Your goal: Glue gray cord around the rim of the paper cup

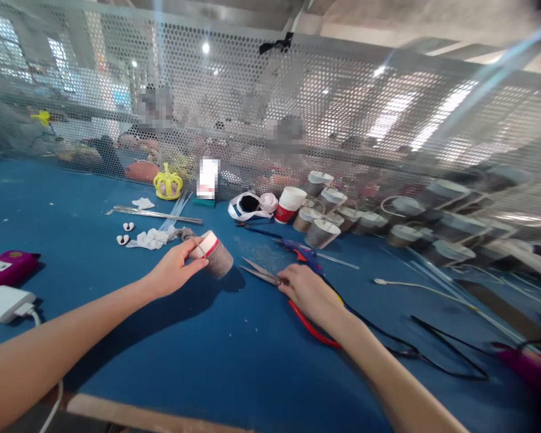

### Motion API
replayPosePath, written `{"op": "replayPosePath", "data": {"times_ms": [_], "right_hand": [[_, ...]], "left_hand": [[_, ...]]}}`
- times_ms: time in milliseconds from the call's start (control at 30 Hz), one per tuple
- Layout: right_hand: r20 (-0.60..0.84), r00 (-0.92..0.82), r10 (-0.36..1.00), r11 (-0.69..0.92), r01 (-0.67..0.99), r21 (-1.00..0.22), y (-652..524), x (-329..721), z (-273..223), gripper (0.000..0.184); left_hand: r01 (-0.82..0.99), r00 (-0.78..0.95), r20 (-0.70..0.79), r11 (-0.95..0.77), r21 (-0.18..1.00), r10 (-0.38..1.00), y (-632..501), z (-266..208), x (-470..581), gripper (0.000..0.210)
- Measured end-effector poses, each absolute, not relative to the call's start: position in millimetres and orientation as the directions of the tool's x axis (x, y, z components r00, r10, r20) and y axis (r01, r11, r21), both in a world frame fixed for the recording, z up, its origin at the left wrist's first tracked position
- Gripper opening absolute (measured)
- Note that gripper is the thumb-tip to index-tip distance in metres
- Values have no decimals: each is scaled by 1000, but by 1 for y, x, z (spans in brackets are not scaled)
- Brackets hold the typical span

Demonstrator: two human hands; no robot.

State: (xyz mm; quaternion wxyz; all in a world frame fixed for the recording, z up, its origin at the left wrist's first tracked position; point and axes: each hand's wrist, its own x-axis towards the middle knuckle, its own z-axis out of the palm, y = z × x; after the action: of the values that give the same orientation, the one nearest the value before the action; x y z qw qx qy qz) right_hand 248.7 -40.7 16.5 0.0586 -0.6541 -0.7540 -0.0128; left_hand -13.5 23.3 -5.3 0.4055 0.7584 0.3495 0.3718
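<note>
My left hand is closed around the white rim of a paper cup whose side is wrapped in grey-brown cord or cloth; the cup is tilted, and a red band shows below the rim. Just beyond it is a small bunch of grey cord. To the right, my right hand has its fingers on scissors with red handles; the blades are parted and point toward the cup. Behind that hand lies a blue glue gun with an orange trigger, partly hidden by it.
Several wrapped cups with handles are grouped at the back right, by stacked paper cups. A yellow crown-shaped piece, a phone and metal rods are behind my left hand. A white charger lies left. Perforated mesh borders the back.
</note>
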Motion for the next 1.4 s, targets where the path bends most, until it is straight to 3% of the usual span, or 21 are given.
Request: {"op": "replayPosePath", "data": {"times_ms": [100, 167, 267, 433, 567, 733, 900, 1067, 1200, 1400], "right_hand": [[215, -151, 965, 184, 972, -148, -39, 234, 32, 23], [368, -218, 904, 345, 880, -326, -40, 212, 45, 22], [462, -318, 828, 511, 766, -389, -40, 174, 59, 17], [328, -377, 866, 478, 816, -325, -30, 136, 56, 17], [369, -324, 871, 476, 740, -475, -26, 139, 53, 12], [447, -158, 881, 417, 705, -574, -34, 166, 59, 16], [291, -21, 957, 216, 722, -658, -45, 184, 56, 21], [82, -30, 996, 86, 487, -869, -48, 189, 53, 22], [134, -37, 990, 137, 393, -909, -47, 192, 51, 18], [165, -1, 986, 151, 417, -896, -45, 197, 44, 19]], "left_hand": [[216, 555, 236, -412, 885, 798, 13, -4, -10, 44], [186, 601, 225, -408, 894, 767, 4, -2, -8, 45], [134, 664, 230, -416, 900, 711, -6, 0, -8, 46], [139, 675, 206, -396, 908, 709, -10, 0, -7, 37], [68, 664, 226, -360, 931, 712, -8, 2, -5, 31], [-12, 697, 108, -138, 990, 709, -9, 6, -4, 47], [-67, 718, 103, -79, 995, 688, -7, 5, -4, 46], [-51, 738, 122, -125, 991, 664, -6, 4, -4, 42], [-43, 757, 107, -114, 992, 645, -9, 5, -4, 41], [-45, 754, 111, -117, 992, 647, -10, 7, -5, 37]]}}
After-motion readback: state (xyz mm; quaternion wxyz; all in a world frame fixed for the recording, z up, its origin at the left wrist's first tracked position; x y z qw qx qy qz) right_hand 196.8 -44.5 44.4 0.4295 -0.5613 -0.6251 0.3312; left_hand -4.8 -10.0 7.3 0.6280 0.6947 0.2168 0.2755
